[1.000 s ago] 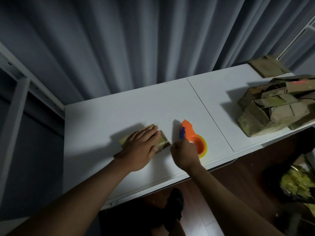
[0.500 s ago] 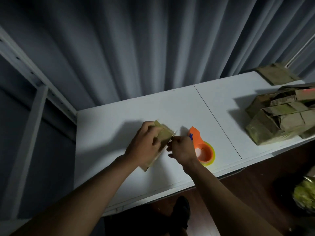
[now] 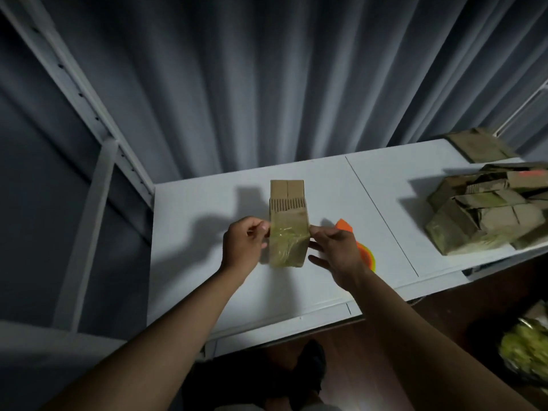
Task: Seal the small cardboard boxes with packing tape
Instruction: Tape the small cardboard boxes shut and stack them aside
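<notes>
Grey pleated curtain (image 3: 267, 84) filled the back, soft vertical folds, matte. White metal shelving frame (image 3: 98, 149) stood at left, perforated upright, its base cut off by the frame edge. White tabletop (image 3: 207, 292) was smooth, two panels with a thin dark seam between them.

Pile of cardboard boxes (image 3: 486, 215) sat at the right end of the table, brown, creased, some glossy with tape; right part cut off, count unclear. One flat brown box (image 3: 480, 146) lay behind the pile near the curtain.

Small cardboard box (image 3: 287, 223) was held up over the middle of the table, stood on end, rectangular; corrugated flute edge showed as dark ribs across the upper part, clear shiny wrinkled tape wrapped the lower half. Whether its bottom touched the table was hard to tell.

Left hand (image 3: 243, 247) pinched the box's left edge at the tape, fingers curled. Right hand (image 3: 338, 253) pinched the right edge with thumb and forefinger, other fingers spread loose.

Orange tape dispenser (image 3: 344, 225) lay on the table just behind the right hand, mostly hidden; a yellow-green roll rim (image 3: 372, 259) peeked out.

Dark wood floor (image 3: 370, 366) lay below. Yellow-green blurred stuff (image 3: 525, 351) at bottom right was unidentifiable.
</notes>
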